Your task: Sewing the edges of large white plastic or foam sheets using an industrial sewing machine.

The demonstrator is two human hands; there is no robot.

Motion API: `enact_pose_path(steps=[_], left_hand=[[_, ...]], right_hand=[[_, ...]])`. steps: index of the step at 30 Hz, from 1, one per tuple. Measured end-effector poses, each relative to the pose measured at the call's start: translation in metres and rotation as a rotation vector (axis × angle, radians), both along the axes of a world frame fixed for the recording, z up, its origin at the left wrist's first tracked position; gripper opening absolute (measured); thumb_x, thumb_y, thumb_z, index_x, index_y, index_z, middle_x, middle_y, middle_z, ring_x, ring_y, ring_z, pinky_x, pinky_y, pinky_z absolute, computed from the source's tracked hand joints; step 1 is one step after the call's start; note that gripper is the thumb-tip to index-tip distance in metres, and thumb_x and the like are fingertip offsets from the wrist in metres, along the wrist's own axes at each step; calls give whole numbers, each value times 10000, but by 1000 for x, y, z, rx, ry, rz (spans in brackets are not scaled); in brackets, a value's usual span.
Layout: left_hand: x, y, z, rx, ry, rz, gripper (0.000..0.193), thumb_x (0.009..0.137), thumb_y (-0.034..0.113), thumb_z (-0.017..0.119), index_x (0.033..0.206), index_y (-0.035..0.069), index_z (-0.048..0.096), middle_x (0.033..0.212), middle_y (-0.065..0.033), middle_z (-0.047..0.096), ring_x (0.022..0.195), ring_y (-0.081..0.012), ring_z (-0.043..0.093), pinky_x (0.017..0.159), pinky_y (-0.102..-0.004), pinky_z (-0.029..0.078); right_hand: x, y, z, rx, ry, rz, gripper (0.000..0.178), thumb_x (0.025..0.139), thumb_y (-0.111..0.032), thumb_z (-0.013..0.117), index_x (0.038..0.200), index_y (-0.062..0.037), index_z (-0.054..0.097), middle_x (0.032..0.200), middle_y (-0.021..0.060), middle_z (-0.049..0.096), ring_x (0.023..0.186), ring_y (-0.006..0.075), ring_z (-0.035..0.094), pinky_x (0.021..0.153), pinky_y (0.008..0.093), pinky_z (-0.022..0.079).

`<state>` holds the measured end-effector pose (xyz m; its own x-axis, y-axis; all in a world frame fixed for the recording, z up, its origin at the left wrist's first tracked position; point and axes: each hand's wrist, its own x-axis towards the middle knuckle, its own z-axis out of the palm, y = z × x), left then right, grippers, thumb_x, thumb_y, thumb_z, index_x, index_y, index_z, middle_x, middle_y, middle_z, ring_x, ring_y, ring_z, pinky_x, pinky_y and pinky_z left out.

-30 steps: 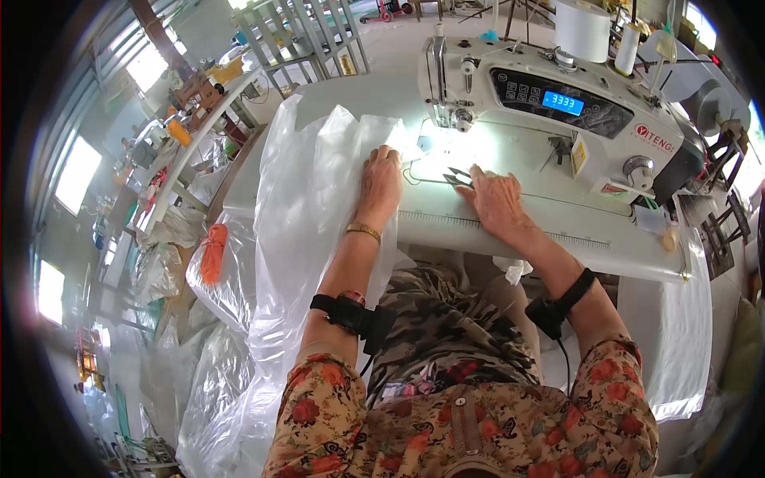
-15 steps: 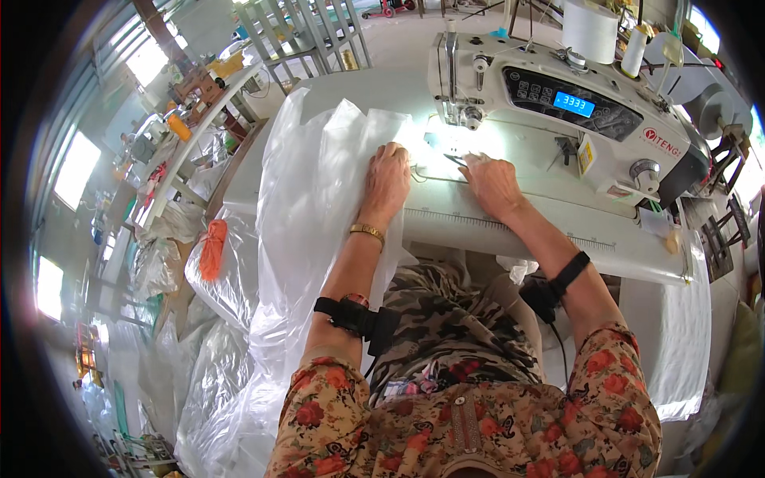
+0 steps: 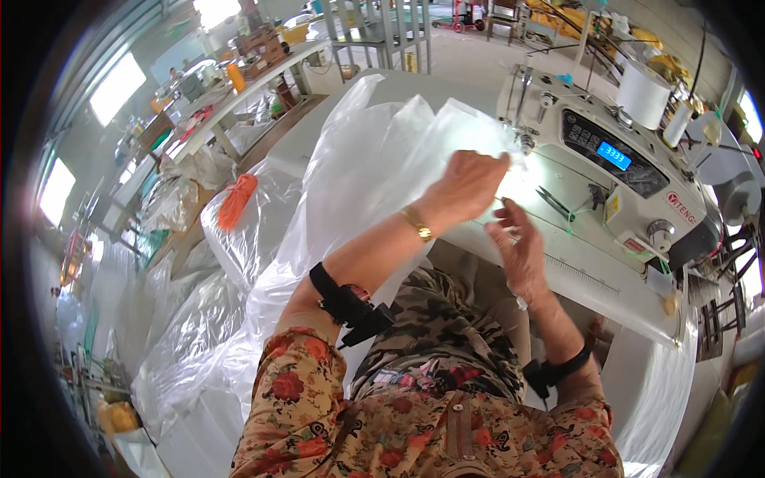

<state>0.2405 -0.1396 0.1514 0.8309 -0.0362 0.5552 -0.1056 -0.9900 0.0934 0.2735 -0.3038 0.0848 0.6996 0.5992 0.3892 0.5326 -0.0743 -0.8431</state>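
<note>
My left hand (image 3: 468, 190) is closed, fingertips together, beside the lit needle area of a white sewing machine (image 3: 610, 151). Whatever it pinches is too small or hidden to make out. Under and left of it, a translucent white plastic sheet (image 3: 374, 151) spreads over the table and hangs down toward my lap. My right hand (image 3: 522, 251) is raised just below and right of the left one, slightly blurred, thumb and fingers apart with nothing visible in them. Thread snips (image 3: 555, 205) with a green tie lie on the machine bed, right of the needle.
A ruler strip (image 3: 582, 276) runs along the table's front edge. White thread cones (image 3: 642, 95) stand behind the machine. Orange twine (image 3: 237, 201) lies on plastic bundles at left. A grey chair (image 3: 374, 36) stands beyond the table, near a cluttered bench (image 3: 231, 103).
The snips left my right hand and now lie on the machine bed. That hand drew back toward me; my left hand moved right toward the needle. The view shifted, moving the machine rightward.
</note>
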Motion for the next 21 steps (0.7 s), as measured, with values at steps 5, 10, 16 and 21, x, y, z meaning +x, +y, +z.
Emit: enact_pose_path(steps=[5,10,16,21], left_hand=[[-8,-55,52,-210,264,-84,199,901,132,552,1040,-10,543,798,-156,679,790,-360,665,801,-433,495],[-67,-4,61,-472,136,-498,479,915,157,644,1350,18,499,1342,-204,554,1239,-313,544,1043,-383,429],[-187,141,-21,-154,-15,468,965,794,456,757,1503,37,256,1533,-290,240,1440,-407,217,1164,-449,217],[-217,147,-122,-984,73,426,926,808,383,779,1480,-21,285,1406,-202,445,1310,-276,433,1099,-401,340]], right_hand=[[-55,22,-11,396,532,113,472,958,-334,610,1269,5,509,1110,84,610,1032,179,567,871,327,477],[-44,-25,1,658,892,40,339,988,-299,547,1217,-48,549,1102,37,615,1046,167,596,917,327,494],[-13,-134,-31,708,781,-306,434,973,-267,562,1337,-48,470,1271,101,543,1134,232,570,934,384,511],[-23,-151,-101,407,421,-451,440,996,-266,514,1358,-26,447,1323,99,513,1179,222,543,956,335,485]])
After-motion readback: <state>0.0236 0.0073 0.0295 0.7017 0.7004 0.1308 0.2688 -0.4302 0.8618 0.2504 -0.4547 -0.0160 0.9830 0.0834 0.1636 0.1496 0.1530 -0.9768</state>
